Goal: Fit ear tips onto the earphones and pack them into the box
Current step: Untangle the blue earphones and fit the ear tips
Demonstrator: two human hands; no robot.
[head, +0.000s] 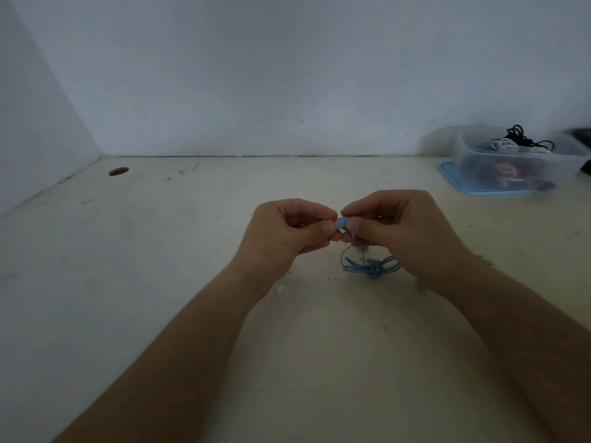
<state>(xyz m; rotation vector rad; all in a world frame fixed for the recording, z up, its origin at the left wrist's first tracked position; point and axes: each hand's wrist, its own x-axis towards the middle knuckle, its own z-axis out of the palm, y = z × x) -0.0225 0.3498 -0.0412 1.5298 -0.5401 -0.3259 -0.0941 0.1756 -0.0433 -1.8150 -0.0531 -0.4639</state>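
Left grip and right grip: fingers curled, tips meeting, both clamped on a blue earbud held above the counter. The blue cable, bundled and knotted, is just below-right of the earbud, partly behind the right grip. A small white tip lies on the counter, below-left of the earbud. The clear box sits on a blue lid, far right of the earbud, with black and white cords inside.
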